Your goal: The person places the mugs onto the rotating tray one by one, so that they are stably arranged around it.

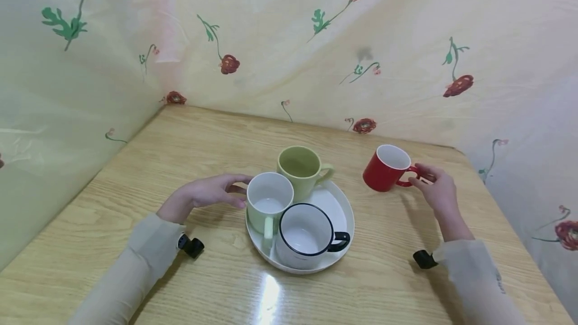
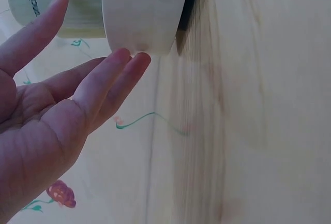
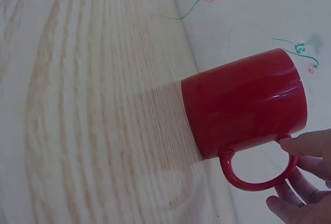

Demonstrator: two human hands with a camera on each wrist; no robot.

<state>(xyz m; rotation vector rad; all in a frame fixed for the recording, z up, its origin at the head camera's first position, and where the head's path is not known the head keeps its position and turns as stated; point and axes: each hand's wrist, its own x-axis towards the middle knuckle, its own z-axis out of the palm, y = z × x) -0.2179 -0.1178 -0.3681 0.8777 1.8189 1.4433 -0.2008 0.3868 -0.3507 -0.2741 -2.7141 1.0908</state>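
A red mug (image 1: 384,170) with a white inside is at the right. My right hand (image 1: 437,189) pinches its handle between thumb and fingers, and the right wrist view shows the glossy red mug (image 3: 245,102) from the side. Whether its base touches the table, I cannot tell. A round white tray (image 1: 344,214) carries a pale green mug (image 1: 269,199), an olive-green mug (image 1: 300,169) and a white mug with a black rim and handle (image 1: 303,239). My left hand (image 1: 212,194) is beside the pale green mug, fingers extended; its fingertips (image 2: 138,61) meet the tray's outer wall.
Beneath everything is a light wood table (image 1: 203,275). A flower-printed cloth (image 1: 271,39) hangs behind the table and along its sides. Black wrist cameras (image 1: 194,248) stick out from both sleeves.
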